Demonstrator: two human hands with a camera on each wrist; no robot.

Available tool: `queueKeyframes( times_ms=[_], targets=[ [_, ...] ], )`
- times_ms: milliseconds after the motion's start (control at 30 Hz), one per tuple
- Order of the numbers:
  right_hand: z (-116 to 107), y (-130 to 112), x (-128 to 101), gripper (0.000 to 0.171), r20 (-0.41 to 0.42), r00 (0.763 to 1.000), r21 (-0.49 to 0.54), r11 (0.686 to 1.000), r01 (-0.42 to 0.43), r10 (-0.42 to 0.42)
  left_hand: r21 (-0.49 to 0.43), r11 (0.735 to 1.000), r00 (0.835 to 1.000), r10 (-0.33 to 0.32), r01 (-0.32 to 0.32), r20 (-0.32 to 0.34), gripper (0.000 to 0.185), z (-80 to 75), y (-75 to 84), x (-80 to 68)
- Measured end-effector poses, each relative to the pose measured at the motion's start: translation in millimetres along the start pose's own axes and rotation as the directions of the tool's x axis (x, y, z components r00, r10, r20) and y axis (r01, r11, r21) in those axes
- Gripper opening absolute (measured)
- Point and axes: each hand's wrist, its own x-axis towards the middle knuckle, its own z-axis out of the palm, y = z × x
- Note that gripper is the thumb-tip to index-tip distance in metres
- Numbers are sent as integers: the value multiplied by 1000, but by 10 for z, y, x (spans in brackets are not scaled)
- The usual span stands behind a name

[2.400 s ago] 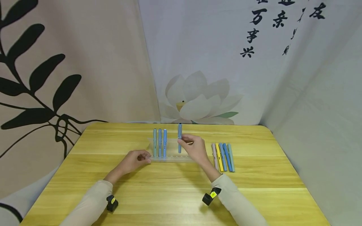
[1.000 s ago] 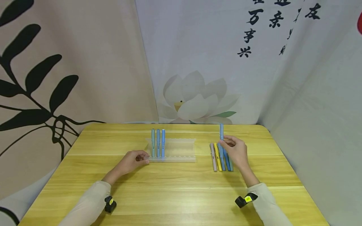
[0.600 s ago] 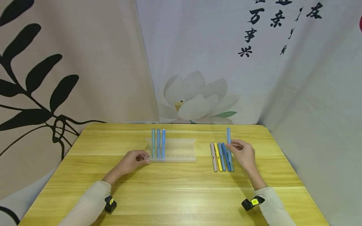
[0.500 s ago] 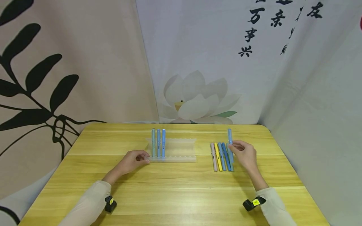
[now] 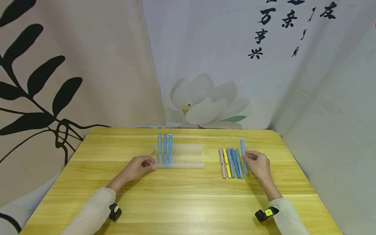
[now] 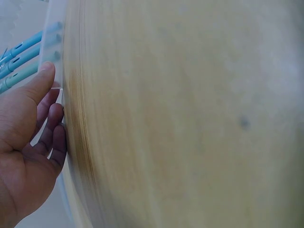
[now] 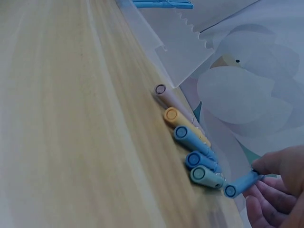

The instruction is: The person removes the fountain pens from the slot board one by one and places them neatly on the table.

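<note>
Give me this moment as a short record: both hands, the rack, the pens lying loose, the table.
Left hand: pinches the clear rack at its near left corner
Right hand: pinches a light blue pen, tilted
Rack: three pens standing at its left end
Loose pens: five, side by side; left to right pinkish, yellow, blue, blue, green
Table: yellowish, wood-grained

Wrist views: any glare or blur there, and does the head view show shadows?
Left wrist: pale glare on the table at frame right, pens soft; right wrist: table grain soft, pen ends clearer; head: soft shadow on the table near the right hand.
</note>
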Motion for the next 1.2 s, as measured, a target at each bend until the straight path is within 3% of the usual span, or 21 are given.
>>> queueKeyframes(
  times_ms=[200,1200],
  targets=[
    [8,85,-6,29,-2,1000,-59,998,3,-3,4,1000,1000,-10,10,1,20,-4,20,0],
    [43,164,-21,31,61,998,-162,987,-7,17,-14,1000,1000,-4,4,-8,21,-13,19,3]
  ],
)
